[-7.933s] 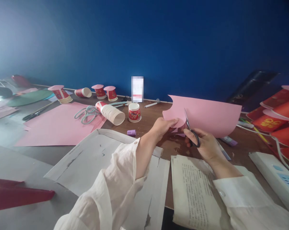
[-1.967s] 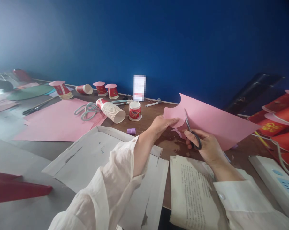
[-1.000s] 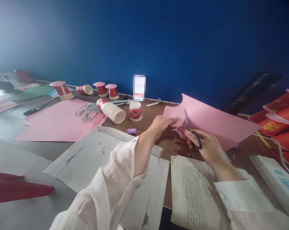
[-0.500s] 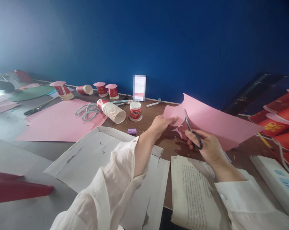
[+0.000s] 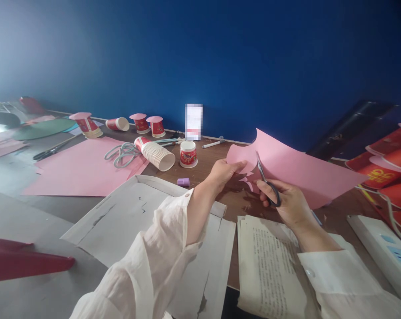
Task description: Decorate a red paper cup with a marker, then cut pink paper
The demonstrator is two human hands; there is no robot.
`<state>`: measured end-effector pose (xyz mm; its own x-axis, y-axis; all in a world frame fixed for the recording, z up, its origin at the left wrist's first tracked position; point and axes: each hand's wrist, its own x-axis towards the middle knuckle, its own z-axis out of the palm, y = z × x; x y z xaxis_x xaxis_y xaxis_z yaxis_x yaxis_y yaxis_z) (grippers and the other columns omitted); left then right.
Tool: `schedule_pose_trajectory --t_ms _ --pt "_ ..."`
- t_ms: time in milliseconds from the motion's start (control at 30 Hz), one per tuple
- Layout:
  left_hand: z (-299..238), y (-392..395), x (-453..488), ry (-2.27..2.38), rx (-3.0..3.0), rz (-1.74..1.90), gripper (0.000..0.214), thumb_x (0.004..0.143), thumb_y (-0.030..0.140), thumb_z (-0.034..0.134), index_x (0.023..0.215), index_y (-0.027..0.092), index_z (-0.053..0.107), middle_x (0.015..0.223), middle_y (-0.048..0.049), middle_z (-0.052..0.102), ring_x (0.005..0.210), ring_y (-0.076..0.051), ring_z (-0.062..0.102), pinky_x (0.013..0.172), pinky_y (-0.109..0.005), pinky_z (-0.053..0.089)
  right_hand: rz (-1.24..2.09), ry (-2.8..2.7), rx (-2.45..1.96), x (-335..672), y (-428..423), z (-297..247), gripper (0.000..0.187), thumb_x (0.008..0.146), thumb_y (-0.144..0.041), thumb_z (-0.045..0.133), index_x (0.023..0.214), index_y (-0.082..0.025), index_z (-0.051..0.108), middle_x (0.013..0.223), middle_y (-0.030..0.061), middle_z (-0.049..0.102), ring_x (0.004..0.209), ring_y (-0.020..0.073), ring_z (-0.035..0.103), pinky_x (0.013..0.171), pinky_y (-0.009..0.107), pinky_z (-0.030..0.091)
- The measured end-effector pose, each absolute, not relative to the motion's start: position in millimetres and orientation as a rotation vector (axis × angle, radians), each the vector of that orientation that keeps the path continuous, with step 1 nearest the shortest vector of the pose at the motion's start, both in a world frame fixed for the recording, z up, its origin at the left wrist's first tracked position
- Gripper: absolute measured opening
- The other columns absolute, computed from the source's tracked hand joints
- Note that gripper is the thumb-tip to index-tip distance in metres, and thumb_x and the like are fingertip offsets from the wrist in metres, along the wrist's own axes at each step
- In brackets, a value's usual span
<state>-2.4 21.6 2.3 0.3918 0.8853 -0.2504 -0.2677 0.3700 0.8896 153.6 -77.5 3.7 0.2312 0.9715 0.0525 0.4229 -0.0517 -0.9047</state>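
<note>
A large sheet of pink paper (image 5: 306, 170) is held up above the brown tabletop, its left part cut along a curve. My left hand (image 5: 224, 173) pinches the left piece between thumb and fingers. Black-handled scissors (image 5: 274, 193) are in my right hand (image 5: 288, 199), with thumb and fingers at the handles. Their blades point up and lie in the cut between the left piece and the larger sheet. A ragged pink strip hangs just below the blades. An upright red paper cup (image 5: 188, 155) stands left of my left hand, near a purple marker cap (image 5: 183, 182).
A nested stack of paper cups (image 5: 158, 156) lies beside a grey cord (image 5: 122, 155). More pink paper (image 5: 77, 173) is at left. White torn board (image 5: 120, 217), a printed booklet (image 5: 270, 266) and a power strip (image 5: 383, 248) lie in front. Red lanterns (image 5: 379, 173) are at right.
The pink sheet's upper tip has shifted very slightly right. Both hands and the scissors stay almost in the same place.
</note>
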Motion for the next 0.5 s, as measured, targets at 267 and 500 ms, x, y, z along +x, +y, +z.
schedule_pose_trajectory --t_ms 267,500 --pt "-1.6 22.1 1.9 0.802 0.817 0.883 0.027 0.071 0.032 0.081 0.083 0.015 0.066 0.071 -0.0070 0.069 0.060 -0.019 0.066 0.054 -0.032 0.054 0.787 -1.317 -1.600 154.0 -76.7 0.4 0.044 0.074 -0.064 0.072 0.071 -0.020 0.070 0.058 -0.0004 0.061 0.051 0.0111 0.054 0.051 0.024 0.042" --pt "-11.3 18.8 19.8 0.673 0.516 0.942 0.026 0.071 0.031 0.082 0.080 0.014 0.064 0.070 -0.0039 0.066 0.058 -0.011 0.059 0.060 -0.025 0.050 0.809 -1.220 -1.600 150.9 -75.9 -1.2 0.041 0.072 -0.061 0.076 0.072 -0.020 0.070 0.062 0.0000 0.063 0.051 0.0106 0.055 0.050 0.022 0.043"
